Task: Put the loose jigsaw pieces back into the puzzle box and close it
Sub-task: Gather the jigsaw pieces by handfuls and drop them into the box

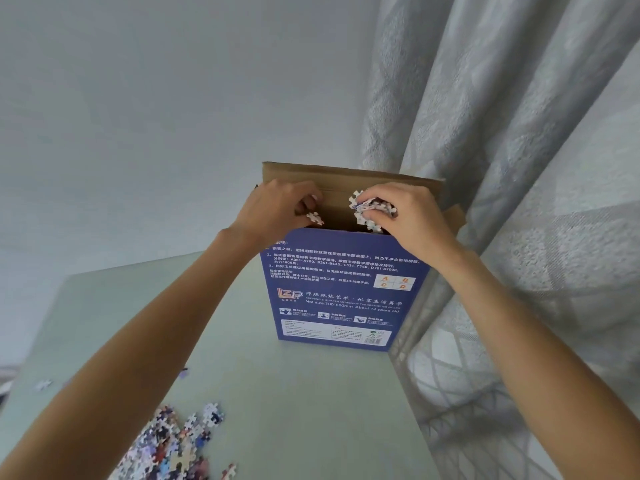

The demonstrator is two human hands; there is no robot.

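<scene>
The blue puzzle box [341,292] stands upright on the table, its brown top flap [349,180] folded up and open. My right hand [408,220] is over the opening, closed around a handful of jigsaw pieces [369,211]. My left hand [277,209] is at the opening's left side, with one white-backed jigsaw piece [314,218] at its fingertips. A pile of loose jigsaw pieces [173,445] lies on the table near the bottom left.
The pale green table [294,393] ends just right of the box, where a grey patterned curtain [519,168] hangs. A plain wall is behind. Single stray pieces [43,385] lie at the far left and near my left forearm [183,372].
</scene>
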